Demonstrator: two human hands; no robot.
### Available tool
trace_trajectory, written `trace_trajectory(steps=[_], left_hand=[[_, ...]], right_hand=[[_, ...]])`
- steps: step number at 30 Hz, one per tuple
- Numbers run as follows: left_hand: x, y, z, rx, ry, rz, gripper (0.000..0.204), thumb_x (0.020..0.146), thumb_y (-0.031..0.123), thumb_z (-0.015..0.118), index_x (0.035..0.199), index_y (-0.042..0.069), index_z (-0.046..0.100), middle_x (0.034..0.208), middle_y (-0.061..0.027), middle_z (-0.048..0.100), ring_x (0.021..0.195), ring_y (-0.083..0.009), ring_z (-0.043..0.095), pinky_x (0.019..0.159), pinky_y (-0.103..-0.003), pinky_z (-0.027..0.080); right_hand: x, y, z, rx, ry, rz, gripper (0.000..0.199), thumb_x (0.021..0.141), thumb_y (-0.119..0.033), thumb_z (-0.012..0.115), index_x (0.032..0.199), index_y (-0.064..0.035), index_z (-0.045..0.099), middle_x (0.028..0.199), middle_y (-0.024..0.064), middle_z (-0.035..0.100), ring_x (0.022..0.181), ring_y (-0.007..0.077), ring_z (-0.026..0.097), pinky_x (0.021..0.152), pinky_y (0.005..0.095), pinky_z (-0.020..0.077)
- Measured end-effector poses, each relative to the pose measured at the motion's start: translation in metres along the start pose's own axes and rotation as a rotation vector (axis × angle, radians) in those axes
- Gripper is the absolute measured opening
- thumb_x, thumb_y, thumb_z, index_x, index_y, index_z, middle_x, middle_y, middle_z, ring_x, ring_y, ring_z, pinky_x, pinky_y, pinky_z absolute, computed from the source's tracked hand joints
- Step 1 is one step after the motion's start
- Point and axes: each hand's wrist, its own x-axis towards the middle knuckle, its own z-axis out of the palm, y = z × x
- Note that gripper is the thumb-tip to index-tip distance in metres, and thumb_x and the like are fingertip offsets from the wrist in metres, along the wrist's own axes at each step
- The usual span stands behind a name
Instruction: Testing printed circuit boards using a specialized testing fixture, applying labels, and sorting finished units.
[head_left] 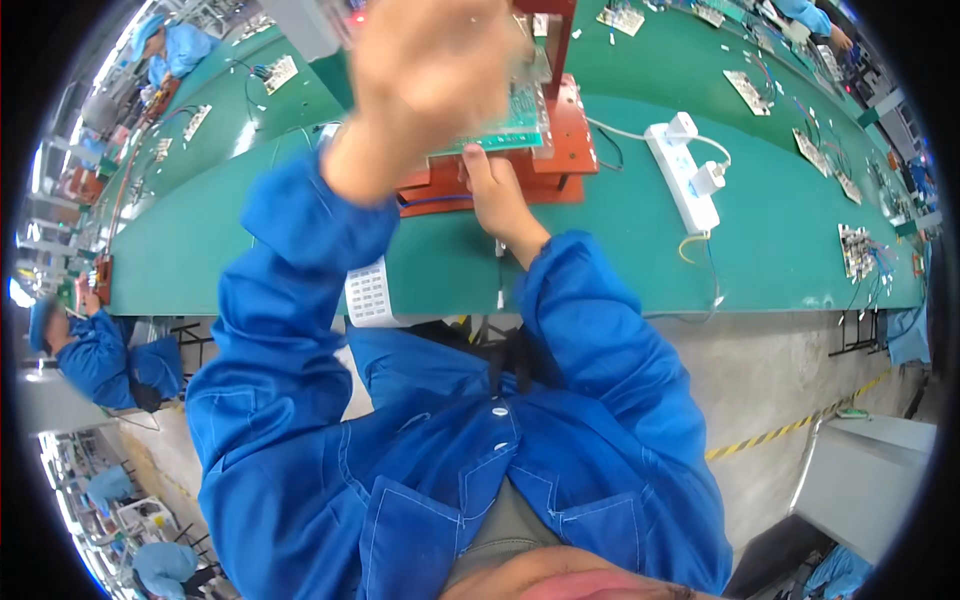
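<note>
The red press jig (pixel 560 130) stands at twelve o'clock and blocks the way straight ahead, with a green circuit board (pixel 505 125) sticking out of its front. At two o'clock a white power strip (pixel 685 180) with plugs and cords lies on the green table (pixel 790 240), so a hand must go around it. Between them and at nine o'clock the green top is bare, with room to pass.

left hand (pixel 430 75): motion-blurred | circuit board (pixel 505 125): partly hidden | grip unclear
</note>
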Motion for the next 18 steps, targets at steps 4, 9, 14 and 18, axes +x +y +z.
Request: trace_trajectory(steps=[4, 9, 14, 18], left_hand=[[0.007, 0.047, -0.051, 0.370, -0.635, -0.153, 0.036, 0.073, -0.003, 0.064, 0.108, 0.000, 0.069, 0.104, -0.0138, 0.070, 0.086, -0.0274, 0.067, 0.078, -0.037, 0.053], [-0.068, 0.143, -0.186, 0.376, -0.694, -0.654, 0.037, 0.068, -0.001, 0.064, 0.104, -0.002, 0.065, 0.096, -0.0186, 0.066, 0.086, -0.0332, 0.065, 0.074, -0.041, 0.052], [-0.106, 0.238, -0.249, 0.791, -0.601, -1.515, 0.031, 0.077, 0.003, 0.067, 0.107, -0.002, 0.065, 0.095, -0.0192, 0.065, 0.088, -0.0329, 0.064, 0.079, -0.037, 0.051], [-0.127, 0.251, -0.248, 0.293, -0.299, -2.002, 0.026, 0.086, 0.009, 0.068, 0.108, -0.004, 0.064, 0.099, -0.0127, 0.068, 0.092, -0.0214, 0.064, 0.084, -0.032, 0.050]], right_hand=[[-0.001, 0.025, -0.005, 0.041, 0.082, -0.171, 0.065, 0.104, -0.053, 0.040, 0.084, 0.0051, 0.062, 0.073, 0.0129, 0.062, 0.075, 0.0216, 0.057, 0.072, 0.0372, 0.0449], [-0.017, -0.009, -0.023, -0.496, -0.039, 0.109, 0.056, 0.102, -0.047, 0.050, 0.108, 0.0082, 0.062, 0.098, 0.0197, 0.070, 0.087, 0.0279, 0.067, 0.076, 0.0370, 0.0509], [-0.089, -0.059, -0.006, -0.875, 0.169, -0.412, 0.031, 0.085, -0.016, 0.071, 0.109, 0.0023, 0.068, 0.107, 0.0180, 0.066, 0.100, 0.0316, 0.064, 0.091, 0.0389, 0.0482], [-0.115, -0.043, 0.029, -0.576, -0.319, -0.188, 0.019, 0.083, -0.010, 0.072, 0.102, -0.0038, 0.073, 0.091, 0.0110, 0.068, 0.087, 0.0253, 0.064, 0.083, 0.0350, 0.0474]])
